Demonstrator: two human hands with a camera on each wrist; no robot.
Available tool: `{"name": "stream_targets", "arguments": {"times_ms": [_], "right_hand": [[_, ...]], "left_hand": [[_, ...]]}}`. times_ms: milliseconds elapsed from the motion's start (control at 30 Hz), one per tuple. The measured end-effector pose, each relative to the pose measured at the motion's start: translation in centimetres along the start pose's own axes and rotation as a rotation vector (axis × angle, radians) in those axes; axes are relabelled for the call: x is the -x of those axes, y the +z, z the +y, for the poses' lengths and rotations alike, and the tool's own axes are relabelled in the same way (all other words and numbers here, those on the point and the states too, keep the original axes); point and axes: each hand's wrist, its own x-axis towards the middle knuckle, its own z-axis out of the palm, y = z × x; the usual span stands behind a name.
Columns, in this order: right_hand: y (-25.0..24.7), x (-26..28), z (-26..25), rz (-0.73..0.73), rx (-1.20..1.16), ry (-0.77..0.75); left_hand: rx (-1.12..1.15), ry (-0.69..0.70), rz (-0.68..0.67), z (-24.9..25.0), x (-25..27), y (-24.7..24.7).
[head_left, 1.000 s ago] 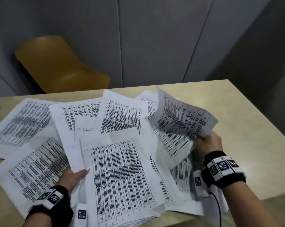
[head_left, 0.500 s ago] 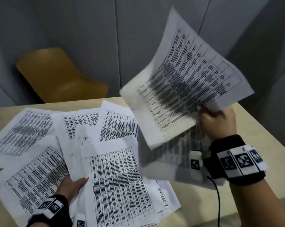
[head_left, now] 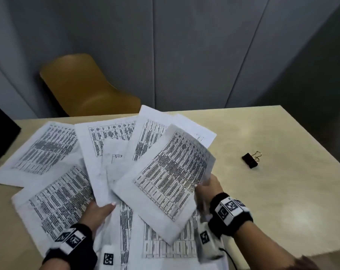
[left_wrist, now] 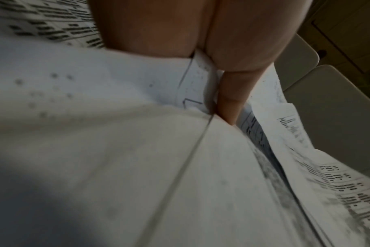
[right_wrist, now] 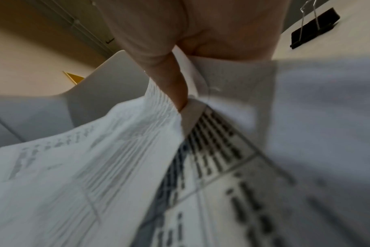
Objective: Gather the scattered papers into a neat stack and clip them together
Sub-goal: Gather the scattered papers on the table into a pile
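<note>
White printed sheet (head_left: 171,182) pinched at its right edge by right hand (head_left: 209,189), thumb (right_wrist: 175,86) on top, fingers beneath; carried tilted over the heap, long axis running from near right to far left. Scattered papers (head_left: 54,152) fanned across beige table (head_left: 282,191), overlapping, not yet squared. Left hand (head_left: 99,213) at near edge of the fan, thumb over and fingers under several sheets, clamped on them. Likely next: lowering of held sheet leftward onto left hand's bundle, edges then tapped flush. Black binder clip (head_left: 250,160) lying apart to the far right, nearer right hand, untouched. Yellow chair (head_left: 83,86) beyond the table.
</note>
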Motion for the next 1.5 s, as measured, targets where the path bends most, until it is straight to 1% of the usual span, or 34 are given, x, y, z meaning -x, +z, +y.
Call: {"name": "stream_targets", "arguments": {"times_ms": [33, 67, 133, 167, 200, 233, 367, 433, 533, 567, 600, 633, 700, 733, 767, 800, 833, 867, 900, 933, 1000, 1033, 1067, 1100, 1133, 1167, 1200, 1233, 1300, 1333, 1400, 1433, 1467, 1500], "right_hand": [[-0.3, 0.1, -0.1, 0.003, -0.011, 0.020], [-0.6, 0.1, 0.0, 0.008, -0.077, 0.040], [-1.1, 0.3, 0.1, -0.006, -0.364, 0.053], [-1.4, 0.6, 0.2, -0.041, -0.557, 0.089], [-1.7, 1.0, 0.2, -0.091, -0.694, 0.123], [-1.8, 1.2, 0.4, -0.138, -0.767, 0.148], [-2.3, 1.3, 2.2, -0.236, -0.817, 0.157], [-2.9, 1.1, 2.5, -0.247, -0.865, 0.165], [-3.9, 1.1, 3.1, -0.176, -0.962, 0.162], [-3.9, 0.8, 3.9, -0.200, -0.990, 0.150], [-4.0, 1.2, 4.1, -0.232, -0.974, 0.139], [-4.0, 1.6, 4.3, -0.268, -0.915, 0.136], [-3.5, 1.7, 4.9, -0.294, -0.739, 0.171], [-3.4, 1.6, 4.8, -0.272, -0.647, 0.200], [-3.0, 1.0, 4.9, -0.215, -0.598, 0.228], [-2.9, 0.8, 4.6, -0.174, -0.548, 0.227], [-2.6, 0.4, 4.6, -0.166, -0.526, 0.249], [-2.5, 0.2, 4.5, -0.152, -0.526, 0.236], [-2.5, -0.3, 4.9, -0.141, -0.547, 0.210], [-2.7, -0.4, 5.1, -0.147, -0.544, 0.212], [-3.3, -0.7, 5.7, -0.184, -0.556, 0.258], [-3.3, -1.0, 6.0, -0.206, -0.604, 0.281], [-3.3, -1.1, 6.5, -0.232, -0.631, 0.264], [-3.0, -1.4, 6.9, -0.237, -0.579, 0.278], [-2.7, -1.4, 7.0, -0.234, -0.551, 0.280], [-2.3, -1.7, 7.1, -0.196, -0.537, 0.295], [-2.0, -1.8, 6.9, -0.192, -0.548, 0.298], [-1.6, -2.8, 7.9, -0.162, -0.562, 0.301], [-1.5, -3.1, 8.0, -0.139, -0.540, 0.297], [-1.7, -2.9, 7.6, -0.129, -0.510, 0.270], [-2.0, -2.6, 6.9, -0.124, -0.471, 0.249], [-2.1, -2.4, 6.4, -0.127, -0.458, 0.232], [-2.3, -2.0, 5.8, -0.111, -0.425, 0.223], [-2.5, -1.8, 5.5, -0.096, -0.443, 0.209]], "left_hand": [[0.009, -0.004, -0.012, 0.2, 0.3, 0.0], [0.017, -0.009, -0.012, 0.6, 0.4, 0.1], [0.060, -0.004, -0.028, 1.0, 0.7, 0.2], [0.078, -0.005, -0.039, 1.2, 0.8, 0.3], [0.085, -0.018, -0.051, 1.3, 1.0, 0.5], [0.101, -0.025, -0.070, 1.4, 1.1, 0.7], [0.088, -0.029, -0.163, 2.0, 1.9, 2.0], [0.079, -0.018, -0.195, 2.6, 2.3, 2.6], [0.092, -0.028, -0.201, 3.3, 2.5, 2.8], [0.105, -0.040, -0.192, 3.1, 2.3, 2.8], [0.100, -0.034, -0.178, 3.2, 2.4, 2.9], [0.104, -0.048, -0.193, 3.1, 2.4, 3.1], [0.066, -0.064, -0.225, 3.4, 2.9, 3.9], [0.051, -0.050, -0.229, 3.7, 2.7, 4.2], [0.055, -0.065, -0.236, 3.9, 2.3, 4.4], [0.078, -0.100, -0.242, 4.1, 1.9, 4.4], [0.133, -0.160, -0.256, 4.1, 1.3, 4.3], [0.164, -0.182, -0.257, 4.1, 0.9, 4.1], [0.168, -0.160, -0.241, 4.0, 1.0, 4.1], [0.157, -0.106, -0.239, 4.1, 1.3, 4.2], [0.079, -0.007, -0.240, 4.2, 2.0, 4.6], [0.055, 0.014, -0.237, 3.9, 1.9, 4.7], [0.028, 0.018, -0.225, 3.8, 2.0, 4.9], [0.004, 0.003, -0.211, 3.5, 1.9, 5.1], [-0.028, 0.011, -0.205, 3.6, 1.8, 5.4], [-0.077, 0.028, -0.213, 3.7, 1.5, 5.4], [-0.147, 0.082, -0.223, 3.9, 1.4, 5.4], [-0.216, 0.142, -0.221, 4.1, 1.3, 5.2], [-0.232, 0.215, -0.138, 4.2, 0.8, 4.0], [-0.216, 0.219, -0.043, 4.2, 0.5, 3.1], [-0.288, 0.217, 0.249, 4.5, 0.3, 0.5], [-0.359, 0.186, 0.397, 4.1, 0.0, -1.0], [-0.451, 0.121, 0.511, 3.4, -0.4, -2.5], [-0.554, 0.012, 0.567, 2.6, -0.7, -4.0]]}}
